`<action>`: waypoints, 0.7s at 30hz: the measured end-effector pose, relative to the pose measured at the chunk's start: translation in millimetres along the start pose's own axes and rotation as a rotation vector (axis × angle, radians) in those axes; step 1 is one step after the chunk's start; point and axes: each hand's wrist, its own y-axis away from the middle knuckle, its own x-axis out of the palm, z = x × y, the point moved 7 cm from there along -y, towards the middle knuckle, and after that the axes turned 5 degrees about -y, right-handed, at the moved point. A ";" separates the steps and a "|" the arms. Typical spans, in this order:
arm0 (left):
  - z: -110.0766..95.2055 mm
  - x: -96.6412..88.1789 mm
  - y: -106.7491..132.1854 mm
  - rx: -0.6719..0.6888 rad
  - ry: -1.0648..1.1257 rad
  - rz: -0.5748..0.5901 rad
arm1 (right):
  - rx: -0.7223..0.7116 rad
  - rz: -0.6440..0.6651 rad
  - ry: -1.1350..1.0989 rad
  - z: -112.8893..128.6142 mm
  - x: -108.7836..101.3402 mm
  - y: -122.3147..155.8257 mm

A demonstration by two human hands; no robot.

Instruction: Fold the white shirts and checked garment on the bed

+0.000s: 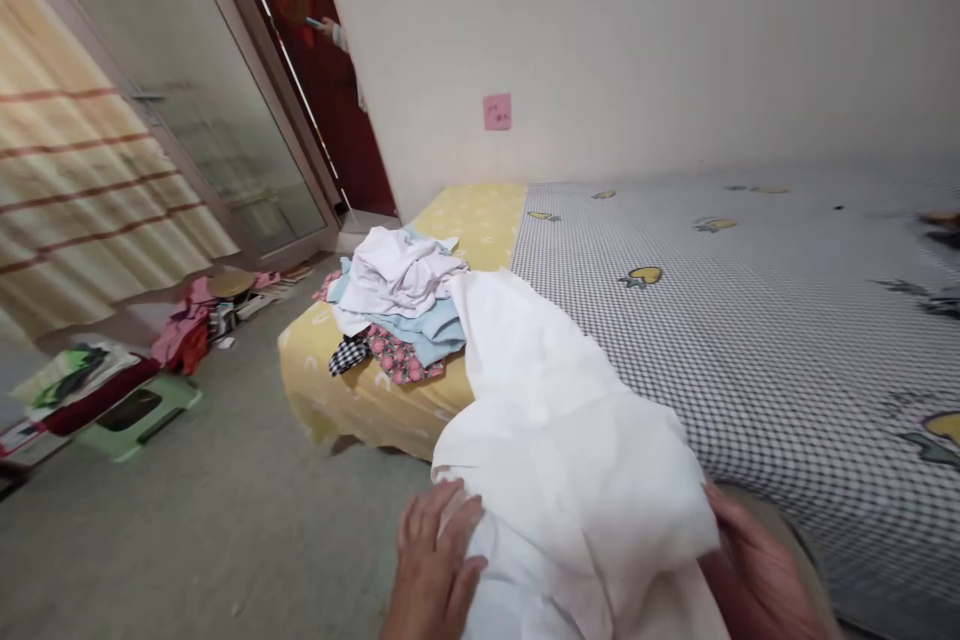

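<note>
A: Where do we have the cloth (555, 430)?
B: Between our hands, its far end on the bed (720, 350) just beside the pile (405, 270), its near end hanging towards us.
A: And our grip?
B: Our left hand (435, 565) has its fingers loosely spread, touching the left edge. Our right hand (765, 560) is at the right edge, partly hidden under the cloth (we cannot tell whether it pinches).
A: How should we handle it well, then?
B: We'd do best to draw both edges apart evenly, light on the fingertips, so the creases near our left hand flatten. Thin fabric like this probably slips and wrinkles again if one side pulls harder.
A: And the far end?
B: We should keep it lying flat and away from the pile, lest it snag.
</note>
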 end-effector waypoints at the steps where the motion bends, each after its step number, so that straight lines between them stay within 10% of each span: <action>1: -2.7 13.1 1.0 0.031 0.065 0.073 | -0.031 0.013 -0.041 10.9 13.6 0.0; 8: 30.4 66.2 3.0 -0.352 0.476 -0.017 | -0.055 0.286 -0.252 41.7 102.8 -57.2; 14: 48.1 65.4 5.8 -0.805 0.722 0.075 | -0.029 0.166 -0.170 37.0 72.3 -97.8; 21: 59.0 69.1 2.5 -1.005 0.898 0.017 | 0.129 0.290 0.298 61.2 63.2 -57.3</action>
